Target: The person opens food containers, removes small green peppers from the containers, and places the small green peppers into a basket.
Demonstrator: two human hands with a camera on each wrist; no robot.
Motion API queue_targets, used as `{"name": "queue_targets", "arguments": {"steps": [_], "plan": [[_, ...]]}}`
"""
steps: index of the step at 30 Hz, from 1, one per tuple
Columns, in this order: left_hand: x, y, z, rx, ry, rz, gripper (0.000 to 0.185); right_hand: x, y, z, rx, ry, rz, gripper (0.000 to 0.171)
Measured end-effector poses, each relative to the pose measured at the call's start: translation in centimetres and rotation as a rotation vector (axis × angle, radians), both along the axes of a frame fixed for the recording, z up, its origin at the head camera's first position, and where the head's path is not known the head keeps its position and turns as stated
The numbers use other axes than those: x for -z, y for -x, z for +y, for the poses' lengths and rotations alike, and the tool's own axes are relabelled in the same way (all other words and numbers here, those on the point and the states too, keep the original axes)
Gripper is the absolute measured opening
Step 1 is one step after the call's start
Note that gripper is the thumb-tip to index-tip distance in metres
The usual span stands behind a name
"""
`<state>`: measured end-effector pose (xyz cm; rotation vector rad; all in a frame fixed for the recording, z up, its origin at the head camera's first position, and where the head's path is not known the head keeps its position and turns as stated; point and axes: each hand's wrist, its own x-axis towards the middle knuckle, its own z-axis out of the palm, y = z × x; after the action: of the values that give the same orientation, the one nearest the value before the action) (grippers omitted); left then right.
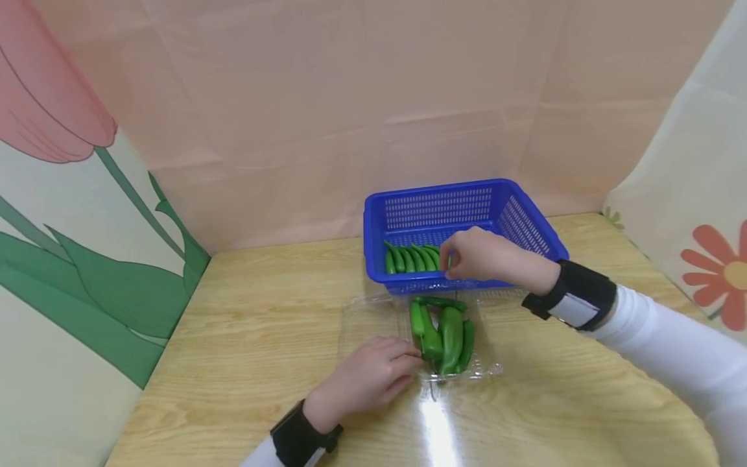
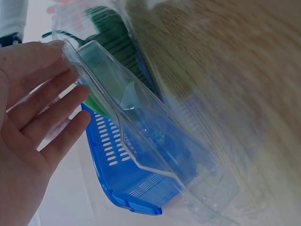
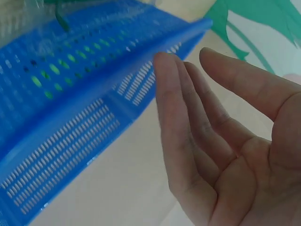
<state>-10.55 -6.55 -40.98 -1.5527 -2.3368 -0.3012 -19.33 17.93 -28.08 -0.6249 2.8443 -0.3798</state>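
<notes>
A clear plastic clamshell box point(image 1: 493, 370) lies with its lid point(image 1: 367, 318) spread to the left on the table. Several green peppers point(image 1: 450, 334) fill its right half, one lying crosswise at the back. My left hand point(image 1: 373, 373) is at the box's front left, fingertips right at the plastic edge, fingers fairly straight in the left wrist view. Behind the box stands a blue plastic basket point(image 1: 432, 277) with several slim green chili peppers point(image 1: 410, 258) in a row. Over the basket's front rim is my right hand point(image 1: 475, 253), its fingers loosely bent with nothing between them in the right wrist view.
The wooden table point(image 1: 257, 311) backs onto a peach-coloured sheet point(image 1: 292, 130) just behind the basket. A printed flower panel point(image 1: 105, 279) borders the left side and a white flowered cloth point(image 1: 688, 194) the right.
</notes>
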Motion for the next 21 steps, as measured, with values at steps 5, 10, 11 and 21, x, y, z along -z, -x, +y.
{"name": "queue_targets", "arguments": {"steps": [5, 10, 11, 21], "plan": [[0.0, 0.0, 0.0, 0.003, 0.002, 0.004, 0.025, 1.4, -0.8, 0.4, -0.065, 0.047, 0.040, 0.009], [0.0, 0.0, 0.0, -0.008, 0.004, -0.005, 0.024, 3.0, -1.0, 0.7, -0.193, 0.064, 0.033, 0.015], [0.0, 0.0, 0.0, -0.011, 0.004, -0.012, 0.024, 3.3, -1.1, 0.7, -0.221, 0.067, 0.028, 0.016], [0.0, 0.1, 0.0, 0.004, -0.006, -0.009, 0.025, 6.1, -1.3, 0.8, -0.474, 0.018, 0.054, 0.024]]}}
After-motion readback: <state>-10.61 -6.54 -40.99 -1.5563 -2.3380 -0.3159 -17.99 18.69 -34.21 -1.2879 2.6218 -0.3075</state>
